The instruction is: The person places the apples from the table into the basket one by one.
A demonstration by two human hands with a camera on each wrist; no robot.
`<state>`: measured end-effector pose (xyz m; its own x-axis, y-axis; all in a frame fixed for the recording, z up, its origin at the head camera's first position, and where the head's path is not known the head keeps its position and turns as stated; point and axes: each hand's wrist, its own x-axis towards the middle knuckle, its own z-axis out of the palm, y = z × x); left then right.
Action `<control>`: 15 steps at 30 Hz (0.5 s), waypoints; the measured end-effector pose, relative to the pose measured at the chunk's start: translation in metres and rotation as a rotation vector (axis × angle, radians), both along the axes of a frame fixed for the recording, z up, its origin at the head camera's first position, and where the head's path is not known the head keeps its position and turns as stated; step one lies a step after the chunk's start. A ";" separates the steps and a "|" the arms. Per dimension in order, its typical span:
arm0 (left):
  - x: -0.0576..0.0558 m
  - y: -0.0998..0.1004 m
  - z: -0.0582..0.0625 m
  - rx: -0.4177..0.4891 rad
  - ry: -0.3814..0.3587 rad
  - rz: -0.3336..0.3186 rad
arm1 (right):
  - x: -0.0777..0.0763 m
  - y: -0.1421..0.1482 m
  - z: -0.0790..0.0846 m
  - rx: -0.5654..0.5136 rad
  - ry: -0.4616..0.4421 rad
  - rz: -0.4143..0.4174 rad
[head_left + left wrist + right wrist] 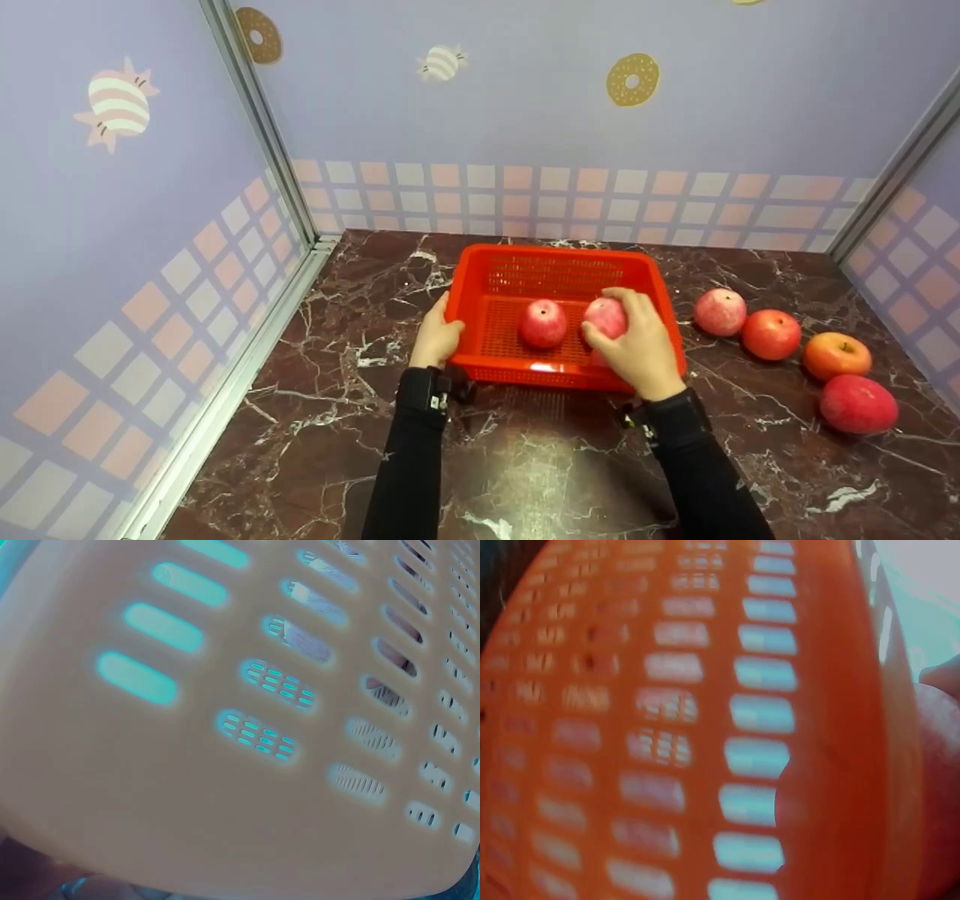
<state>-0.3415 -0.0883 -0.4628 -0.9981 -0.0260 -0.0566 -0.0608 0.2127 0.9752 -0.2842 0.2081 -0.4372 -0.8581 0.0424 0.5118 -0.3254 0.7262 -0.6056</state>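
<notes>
A red plastic basket [495, 373] with slotted walls stands on the table. My left hand [435, 341] grips its left rim, thumb on the edge and fingers along the outside. Over the basket's right half, my right hand [641, 349] holds a pink apple [604, 316] between thumb and fingers. Left of it, another pink-red apple [543, 324] lies on the basket floor. A pinkish patch under the right hand is mostly hidden. Close-up basket wall [150, 787] fills the left wrist view. In the right wrist view, the held apple [939, 765] shows beyond the orange-looking rim.
Right of the basket, on the dark marbled table [337, 450], lie a pale pink apple [720, 312], a red apple [772, 334], an orange-yellow apple [837, 357] and an oblong red fruit [859, 405]. Patterned panels [525, 112] enclose the back and sides.
</notes>
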 end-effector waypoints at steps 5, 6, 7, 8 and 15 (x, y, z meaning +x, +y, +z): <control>0.000 0.000 0.000 0.007 0.004 0.000 | -0.001 -0.016 -0.007 0.035 -0.022 0.040; 0.000 0.000 0.000 0.006 0.004 0.000 | -0.001 -0.019 -0.008 0.045 -0.023 0.047; 0.000 0.000 0.000 0.005 0.006 0.000 | -0.001 -0.021 -0.009 0.056 -0.024 0.053; 0.000 0.000 0.000 0.004 0.008 0.000 | -0.001 -0.023 -0.011 0.068 -0.026 0.058; 0.000 0.000 0.000 0.001 0.019 0.003 | -0.001 -0.031 -0.017 0.152 -0.062 0.034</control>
